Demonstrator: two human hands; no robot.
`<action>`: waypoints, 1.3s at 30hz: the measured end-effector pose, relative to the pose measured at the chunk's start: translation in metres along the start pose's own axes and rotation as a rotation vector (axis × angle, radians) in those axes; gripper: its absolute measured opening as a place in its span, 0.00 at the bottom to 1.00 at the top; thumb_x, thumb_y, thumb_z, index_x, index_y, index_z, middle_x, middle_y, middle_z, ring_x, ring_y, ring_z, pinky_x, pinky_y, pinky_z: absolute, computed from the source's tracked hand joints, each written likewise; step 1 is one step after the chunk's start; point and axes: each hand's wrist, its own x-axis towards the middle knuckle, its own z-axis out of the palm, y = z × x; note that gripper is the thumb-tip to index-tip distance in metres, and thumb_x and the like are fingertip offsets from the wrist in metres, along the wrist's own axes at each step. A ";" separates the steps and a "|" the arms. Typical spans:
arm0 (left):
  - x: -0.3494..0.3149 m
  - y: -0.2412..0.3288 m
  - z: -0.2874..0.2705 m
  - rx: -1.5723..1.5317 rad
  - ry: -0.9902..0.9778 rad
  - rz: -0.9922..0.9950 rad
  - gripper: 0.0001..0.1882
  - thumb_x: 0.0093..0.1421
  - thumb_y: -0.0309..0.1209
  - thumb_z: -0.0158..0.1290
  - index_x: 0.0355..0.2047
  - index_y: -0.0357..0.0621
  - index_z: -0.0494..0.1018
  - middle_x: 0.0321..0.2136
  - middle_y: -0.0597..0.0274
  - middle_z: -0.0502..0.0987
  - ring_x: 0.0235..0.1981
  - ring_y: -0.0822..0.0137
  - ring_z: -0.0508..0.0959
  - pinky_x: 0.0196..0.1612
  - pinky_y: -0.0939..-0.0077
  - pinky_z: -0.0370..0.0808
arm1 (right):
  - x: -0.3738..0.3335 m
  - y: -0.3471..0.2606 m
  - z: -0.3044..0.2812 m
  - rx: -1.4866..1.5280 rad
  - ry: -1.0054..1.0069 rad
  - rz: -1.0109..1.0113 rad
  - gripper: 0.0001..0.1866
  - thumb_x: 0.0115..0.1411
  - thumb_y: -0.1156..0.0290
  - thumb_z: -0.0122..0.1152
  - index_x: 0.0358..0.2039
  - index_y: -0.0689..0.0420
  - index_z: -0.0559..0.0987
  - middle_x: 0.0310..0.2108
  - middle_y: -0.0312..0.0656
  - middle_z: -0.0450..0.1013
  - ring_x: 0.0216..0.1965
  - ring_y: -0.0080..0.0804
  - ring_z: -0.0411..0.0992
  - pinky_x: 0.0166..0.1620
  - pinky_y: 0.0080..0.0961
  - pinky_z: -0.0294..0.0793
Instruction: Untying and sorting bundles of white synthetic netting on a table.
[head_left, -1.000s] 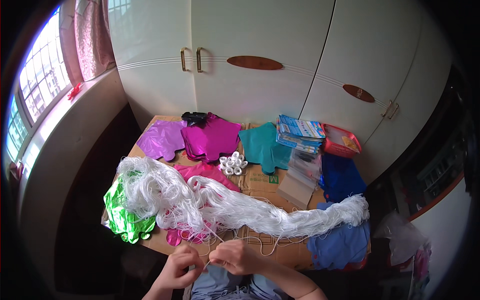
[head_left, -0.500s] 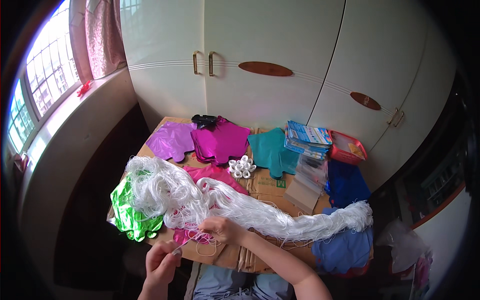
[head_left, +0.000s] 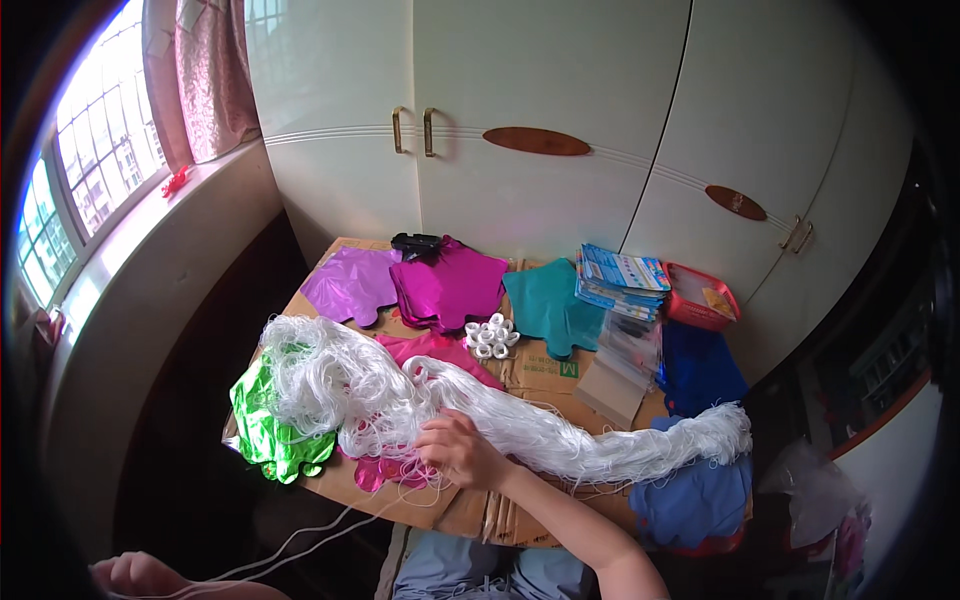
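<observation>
A person's hands work white strands out over a cardboard-topped table [head_left: 410, 508]. The two hands are well apart. The left hand [head_left: 140, 577], at the lower left edge, has curled fingers; two white strands [head_left: 318, 546] run to it, though whether it clamps them cannot be told. The right hand [head_left: 460, 450] lies bent-fingered at the near side of the long white skein [head_left: 590, 445], which stretches across the table; whether it pinches thread is unclear.

Drawing strands out this way probably goes best with a slow, even pull, the right hand steadying the tangled part (loose loops there could easily snag) and the two lengths kept from crossing.

Counted: one skein; two drawn-out strands; roughly nine small white rings [head_left: 492, 337], overlapping; one pile of blue printed packets [head_left: 625, 275], number unclear; one red basket [head_left: 690, 310]; one black object [head_left: 416, 245]. Foil pieces show in seven colours: lilac [head_left: 352, 287], magenta [head_left: 450, 285], teal [head_left: 555, 308], pink [head_left: 440, 350], green [head_left: 268, 415], dark blue [head_left: 705, 368] and light blue [head_left: 690, 500].
</observation>
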 end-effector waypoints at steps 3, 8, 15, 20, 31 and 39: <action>-0.017 -0.012 -0.012 0.183 0.119 -0.175 0.06 0.58 0.23 0.47 0.27 0.45 0.60 0.18 0.69 0.59 0.13 0.79 0.55 0.13 0.84 0.51 | -0.002 -0.053 -0.034 -0.092 0.150 0.070 0.06 0.51 0.68 0.57 0.31 0.49 0.73 0.44 0.31 0.68 0.52 0.34 0.60 0.48 0.38 0.54; -0.041 -0.034 -0.032 0.264 0.292 -0.360 0.12 0.60 0.32 0.50 0.26 0.46 0.58 0.17 0.69 0.59 0.14 0.78 0.55 0.15 0.83 0.53 | -0.044 -0.097 -0.108 0.448 0.246 0.153 0.13 0.63 0.60 0.46 0.26 0.53 0.70 0.35 0.36 0.74 0.42 0.38 0.71 0.48 0.37 0.59; -0.049 -0.065 -0.042 0.350 0.243 -0.539 0.15 0.58 0.33 0.53 0.26 0.45 0.56 0.17 0.69 0.57 0.14 0.78 0.54 0.14 0.84 0.52 | -0.187 -0.155 -0.216 0.413 0.454 0.742 0.21 0.59 0.56 0.53 0.20 0.61 0.71 0.13 0.40 0.66 0.15 0.24 0.64 0.21 0.20 0.64; -0.062 -0.096 -0.030 0.955 -0.503 -1.024 0.12 0.46 0.31 0.62 0.22 0.41 0.69 0.17 0.63 0.70 0.19 0.67 0.72 0.21 0.78 0.66 | -0.238 -0.180 -0.262 0.218 0.083 1.145 0.20 0.48 0.67 0.68 0.38 0.61 0.73 0.35 0.43 0.70 0.36 0.29 0.70 0.38 0.22 0.68; -0.095 -0.167 0.043 0.579 -1.279 -0.915 0.09 0.47 0.31 0.60 0.23 0.46 0.70 0.19 0.67 0.71 0.21 0.65 0.74 0.23 0.73 0.71 | -0.049 -0.141 -0.050 0.721 0.138 0.483 0.31 0.53 0.65 0.63 0.54 0.59 0.62 0.50 0.50 0.65 0.53 0.39 0.64 0.54 0.29 0.62; -0.118 -0.162 0.014 0.597 -0.955 -1.210 0.06 0.51 0.30 0.59 0.26 0.43 0.73 0.19 0.63 0.73 0.18 0.68 0.73 0.20 0.77 0.69 | -0.070 -0.133 -0.088 0.982 0.247 0.687 0.06 0.62 0.72 0.50 0.31 0.60 0.73 0.23 0.33 0.70 0.26 0.18 0.67 0.31 0.16 0.65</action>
